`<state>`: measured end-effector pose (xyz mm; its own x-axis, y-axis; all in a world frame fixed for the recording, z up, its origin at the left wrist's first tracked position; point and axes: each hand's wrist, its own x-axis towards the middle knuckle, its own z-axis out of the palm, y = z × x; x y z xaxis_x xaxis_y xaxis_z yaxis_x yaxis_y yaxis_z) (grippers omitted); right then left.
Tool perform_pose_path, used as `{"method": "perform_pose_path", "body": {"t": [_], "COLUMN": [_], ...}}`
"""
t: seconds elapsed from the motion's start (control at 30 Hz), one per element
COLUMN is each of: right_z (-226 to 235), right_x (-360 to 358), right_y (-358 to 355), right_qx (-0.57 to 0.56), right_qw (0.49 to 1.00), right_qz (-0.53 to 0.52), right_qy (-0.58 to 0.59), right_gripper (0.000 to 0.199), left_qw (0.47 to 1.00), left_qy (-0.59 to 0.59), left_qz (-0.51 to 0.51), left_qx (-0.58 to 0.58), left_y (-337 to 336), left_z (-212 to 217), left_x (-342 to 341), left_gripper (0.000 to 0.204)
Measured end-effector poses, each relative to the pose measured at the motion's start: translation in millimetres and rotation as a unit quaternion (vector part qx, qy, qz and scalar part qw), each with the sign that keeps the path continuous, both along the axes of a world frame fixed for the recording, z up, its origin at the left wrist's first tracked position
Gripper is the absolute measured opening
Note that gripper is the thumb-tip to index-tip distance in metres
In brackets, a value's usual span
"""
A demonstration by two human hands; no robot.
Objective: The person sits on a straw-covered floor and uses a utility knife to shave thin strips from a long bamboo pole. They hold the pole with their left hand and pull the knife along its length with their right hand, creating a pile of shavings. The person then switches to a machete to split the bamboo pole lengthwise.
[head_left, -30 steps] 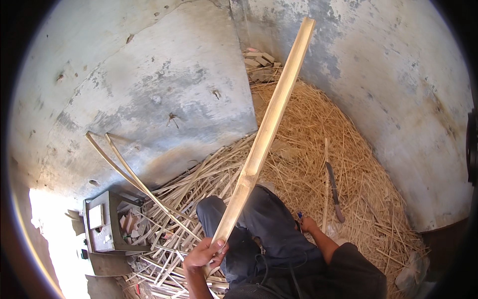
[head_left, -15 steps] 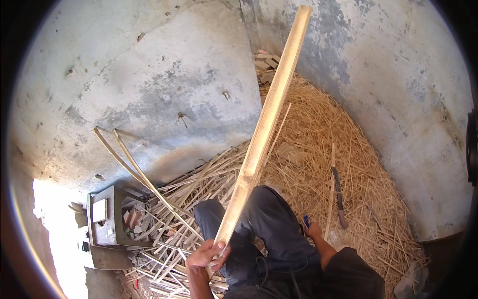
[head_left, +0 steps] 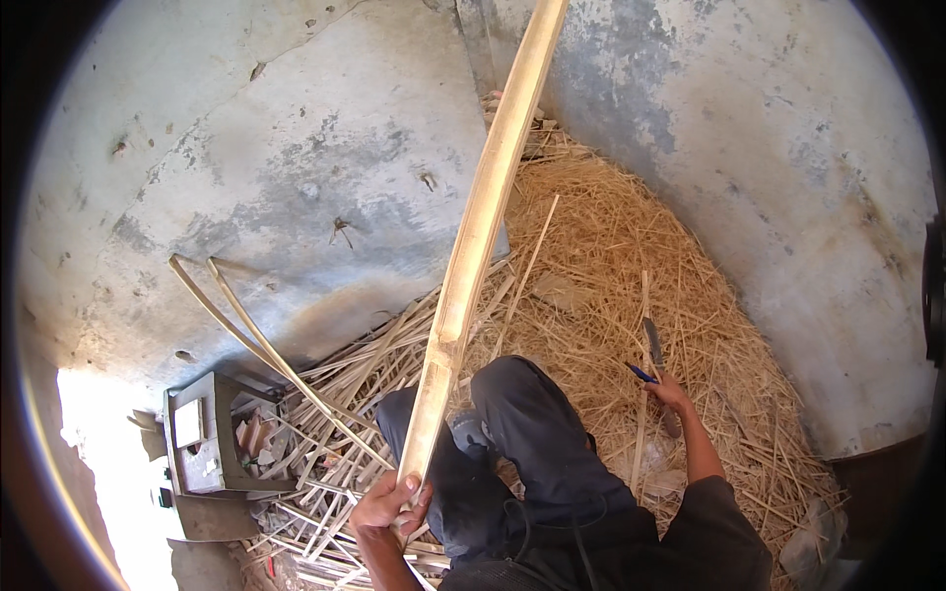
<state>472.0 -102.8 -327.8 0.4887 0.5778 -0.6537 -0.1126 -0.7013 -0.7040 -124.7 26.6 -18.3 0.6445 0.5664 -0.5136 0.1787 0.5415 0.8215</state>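
Observation:
A long split bamboo piece (head_left: pixel 477 231), pale inside and with a visible node, rises from my left hand (head_left: pixel 392 502) past the top of the view. The fingers of that hand are closed around its lower end, by my left knee. A slim blue pen-like thing (head_left: pixel 641 372) sticks out of my right hand (head_left: pixel 670 392), whose fingers are closed on it. Just under this hand lies a long knife (head_left: pixel 652 340) with a dark blade, its handle partly hidden. Whether the fingers touch the knife I cannot tell.
Bamboo shavings (head_left: pixel 591 227) cover the floor ahead and to the right, against the walls. Several bamboo strips (head_left: pixel 345 374) are piled to the left. Two bent strips (head_left: pixel 251 340) lean there beside a grey box-like stand (head_left: pixel 204 433) with debris inside.
My right hand has moved up and right with the blue thing, from beside my thigh to over the knife. The bamboo has shifted left and stands more upright; my view has moved slightly.

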Motion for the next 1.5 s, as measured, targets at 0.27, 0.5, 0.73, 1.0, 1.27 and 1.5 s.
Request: {"method": "perform_pose_path", "body": {"t": [0.27,0.5,0.73,1.0,1.27,1.5], "right_z": [-32.4,10.3,53.8,46.0,37.9,67.9], "right_x": [35.4,41.8,39.4,45.7,39.1,8.2], "right_y": [-26.7,-66.5,-82.0,-63.3,-46.6,-11.0], "right_qx": [-0.084,-0.185,-0.052,-0.090,-0.201,0.185], "right_qw": [0.983,0.947,0.963,0.992,0.930,0.940], "right_qz": [0.091,0.261,0.068,0.085,0.205,-0.077], "right_qy": [-0.137,-0.003,0.255,0.014,-0.229,-0.276], "right_gripper": [0.048,0.095,0.089,0.072,0.052,0.039], "left_qw": [1.000,1.000,1.000,0.998,0.998,0.998], "left_qy": [-0.011,-0.011,0.007,0.035,0.003,-0.013], "left_qz": [0.010,0.004,0.001,-0.012,-0.052,-0.056], "left_qx": [0.001,-0.021,-0.024,-0.052,-0.037,-0.026], "left_y": [-2.6,-4.0,-1.0,-2.2,-6.5,-7.9], "left_z": [-5.2,-17.8,-12.4,-11.4,-21.0,-15.6], "left_x": [-3.7,-6.7,9.1,18.9,18.0,18.8], "left_gripper": [0.056,0.055,0.048,0.050,0.049,0.053]}}
